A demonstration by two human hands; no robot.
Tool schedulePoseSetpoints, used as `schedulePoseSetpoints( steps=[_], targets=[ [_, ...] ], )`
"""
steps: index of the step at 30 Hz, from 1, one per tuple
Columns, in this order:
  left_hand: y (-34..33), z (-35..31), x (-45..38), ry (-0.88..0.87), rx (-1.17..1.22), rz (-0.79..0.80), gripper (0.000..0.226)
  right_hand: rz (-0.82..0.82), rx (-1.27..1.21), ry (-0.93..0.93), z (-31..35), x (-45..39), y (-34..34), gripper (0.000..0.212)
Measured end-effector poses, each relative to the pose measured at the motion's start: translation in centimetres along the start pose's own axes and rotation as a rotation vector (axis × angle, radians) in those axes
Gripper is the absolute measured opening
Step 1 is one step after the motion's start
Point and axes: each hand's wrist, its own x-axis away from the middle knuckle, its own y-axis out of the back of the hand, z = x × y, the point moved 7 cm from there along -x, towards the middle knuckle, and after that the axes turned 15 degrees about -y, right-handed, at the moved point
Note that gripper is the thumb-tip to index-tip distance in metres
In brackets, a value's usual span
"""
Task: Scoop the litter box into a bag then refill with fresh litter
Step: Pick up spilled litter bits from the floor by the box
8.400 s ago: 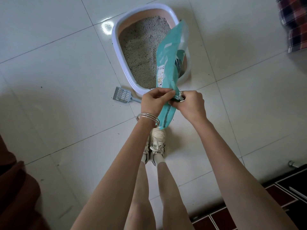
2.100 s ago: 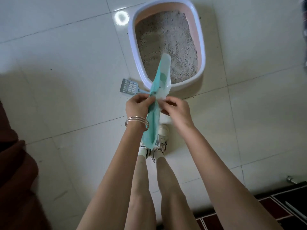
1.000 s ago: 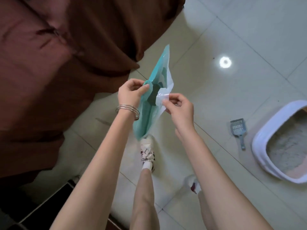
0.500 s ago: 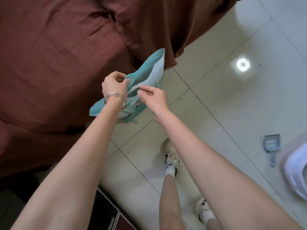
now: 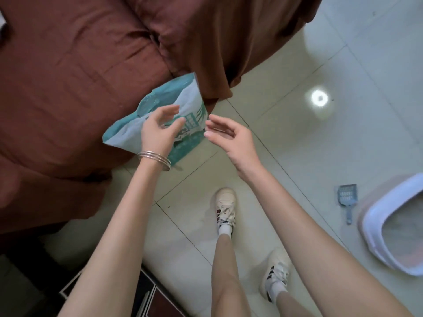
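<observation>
Hovering: my left hand (image 5: 160, 131) and right hand (image 5: 231, 138), fingers loose, grasping nothing.
Litter bag (image 5: 146, 131): lying on brown bedcover (image 5: 68, 88), long axis slanting from lower left to upper right.
Litter box (image 5: 389, 223): on floor, far right.
Scoop (image 5: 347, 199): beside box, handle toward me.

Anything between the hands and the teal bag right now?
Nothing visible. The left hand hovers directly in front of the bag, fingers spread and gripping nothing; the right hand is open just off its right edge. The bag lies at the edge of the brown cloth.
</observation>
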Motion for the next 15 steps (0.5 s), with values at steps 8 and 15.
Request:
schedulePoseSetpoints(
  steps=[8, 15],
  targets=[
    [-4.4, -22.9, 6.1, -0.164, 0.246, 0.425, 0.031, -0.151, 0.030, 0.214, 12.2, 18.5, 11.3, 0.040],
    [-9.0, -43.6, 14.4, -0.331, 0.271, 0.676, 0.027, -0.393, -0.194, 0.371, 17.1, 37.7, 23.0, 0.042]
  ],
)
